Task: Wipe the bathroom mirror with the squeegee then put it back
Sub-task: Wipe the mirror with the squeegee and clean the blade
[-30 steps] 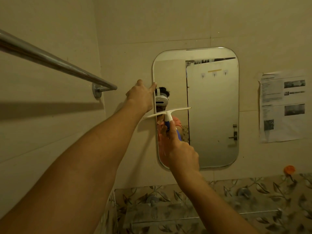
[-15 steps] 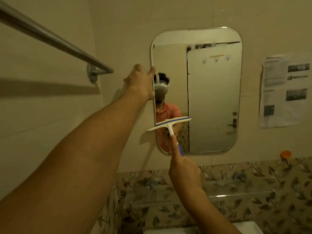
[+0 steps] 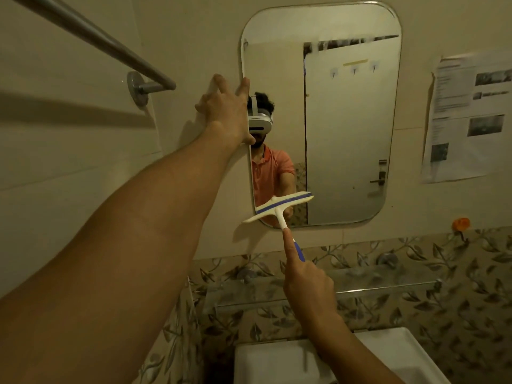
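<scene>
Squeegee (image 3: 279, 207): we see its white blade with a blue strip lying tilted across the lower left corner of the mirror (image 3: 346, 120). Its left end reaches past the mirror's edge over the wall (image 3: 194, 29). We cannot tell whether the blade touches the glass.
Right hand (image 3: 307, 281): we find it curled round the blue handle, forefinger laid straight along the white neck.
Left hand (image 3: 225, 112): fingers spread and straight, laid against the wall at the mirror's left edge, holding nothing.
Around: we note a towel bar (image 3: 91, 37) at upper left, a printed sheet (image 3: 468, 117) on the wall right of the mirror, and a glass shelf (image 3: 388, 284) and white sink (image 3: 277, 361) below.
</scene>
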{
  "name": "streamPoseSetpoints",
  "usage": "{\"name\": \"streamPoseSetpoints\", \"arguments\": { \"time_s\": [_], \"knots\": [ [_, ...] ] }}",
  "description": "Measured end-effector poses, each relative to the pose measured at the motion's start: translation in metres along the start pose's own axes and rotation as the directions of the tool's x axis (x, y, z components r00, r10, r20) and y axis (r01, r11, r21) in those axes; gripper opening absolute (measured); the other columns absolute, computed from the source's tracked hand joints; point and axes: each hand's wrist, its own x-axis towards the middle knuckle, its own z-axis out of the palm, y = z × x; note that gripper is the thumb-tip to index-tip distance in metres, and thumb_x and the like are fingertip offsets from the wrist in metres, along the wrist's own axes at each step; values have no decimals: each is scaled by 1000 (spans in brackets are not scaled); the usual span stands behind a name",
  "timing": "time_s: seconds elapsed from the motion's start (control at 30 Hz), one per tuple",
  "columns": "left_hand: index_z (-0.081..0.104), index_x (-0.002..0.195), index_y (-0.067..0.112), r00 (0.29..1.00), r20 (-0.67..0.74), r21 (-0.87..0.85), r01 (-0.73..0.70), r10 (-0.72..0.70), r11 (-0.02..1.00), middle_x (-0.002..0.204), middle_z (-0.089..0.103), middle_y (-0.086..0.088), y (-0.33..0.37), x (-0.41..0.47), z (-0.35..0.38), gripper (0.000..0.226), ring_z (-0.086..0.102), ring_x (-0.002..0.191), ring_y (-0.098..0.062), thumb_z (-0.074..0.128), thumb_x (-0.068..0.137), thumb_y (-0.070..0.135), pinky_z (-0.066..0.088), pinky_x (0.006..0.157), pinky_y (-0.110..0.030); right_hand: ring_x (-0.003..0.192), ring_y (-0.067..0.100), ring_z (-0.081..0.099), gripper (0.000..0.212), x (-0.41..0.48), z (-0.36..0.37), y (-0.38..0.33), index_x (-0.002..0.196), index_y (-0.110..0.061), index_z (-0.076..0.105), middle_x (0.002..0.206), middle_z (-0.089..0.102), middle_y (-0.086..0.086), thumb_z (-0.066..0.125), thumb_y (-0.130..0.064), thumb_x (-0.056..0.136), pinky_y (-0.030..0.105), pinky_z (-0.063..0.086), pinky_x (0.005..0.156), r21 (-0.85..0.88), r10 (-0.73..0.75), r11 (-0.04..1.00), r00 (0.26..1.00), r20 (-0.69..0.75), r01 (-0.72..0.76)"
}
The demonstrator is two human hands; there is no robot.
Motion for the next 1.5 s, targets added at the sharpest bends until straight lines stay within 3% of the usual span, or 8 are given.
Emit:
{"name": "streamPoseSetpoints", "arguments": {
  "time_s": [0.43,0.6,0.7,0.77,0.87,0.97,1.23,1.5],
  "knots": [
    [-3,159,34,1000,13,-11,-5,5,1000,160,3,-29,2,0,-3,139,46,124,-54,84,57,71,42,102,-62,67,17,59,108,-13,-6,67,123,-47,-60,94,65,4,40,-13,103,32,57,68,-62,13,998,981,192,-1],
    [-3,159,34,1000,8,3,6,-6,1000,158,4,-28,3,1,-2,139,47,125,-52,83,57,73,40,103,-62,73,19,58,89,-11,-23,85,152,-43,-30,100,68,3,38,-16,102,32,56,79,-19,8,1000,954,300,-2],
    [-5,159,34,1000,11,10,12,-12,1000,158,4,-29,3,3,-3,140,46,126,-53,82,56,75,38,105,-65,68,8,59,74,-15,-44,95,154,-47,-21,103,68,-3,32,-27,106,14,43,59,34,44,998,966,256,-54],
    [-4,159,34,1000,11,7,12,-12,1000,157,4,-29,3,3,-2,140,47,126,-53,81,56,76,37,105,-65,60,8,55,72,-16,-60,94,155,-47,-19,92,63,-8,33,-34,107,14,41,51,76,95,990,969,227,-115],
    [-4,159,34,1000,12,22,7,-7,1000,157,5,-29,3,4,-1,140,48,125,-52,80,56,78,37,105,-64,67,19,64,75,-4,-84,80,149,-56,-22,70,56,-8,37,-38,107,23,47,56,179,71,979,984,161,-100],
    [-5,159,36,1000,4,29,18,-18,999,157,5,-28,3,4,0,140,49,125,-50,78,56,79,37,105,-64,53,15,58,75,29,-117,59,150,-59,-18,62,57,-4,40,-38,107,27,46,50,329,44,944,999,-24,-33],
    [-7,159,36,1000,-15,50,11,-11,999,158,4,-29,2,7,4,136,48,125,-50,75,60,80,35,106,-64,48,15,51,57,151,-225,-8,159,-44,7,61,55,0,32,-34,109,42,53,50,392,-45,904,950,-310,171],
    [-7,158,36,1000,8,18,8,-8,1000,160,1,-27,0,10,6,136,41,133,-52,78,60,77,29,108,-67,66,24,63,56,222,-277,-63,162,-38,8,75,60,7,29,-32,110,47,62,66,299,-57,939,935,-351,169]
  ]
}}
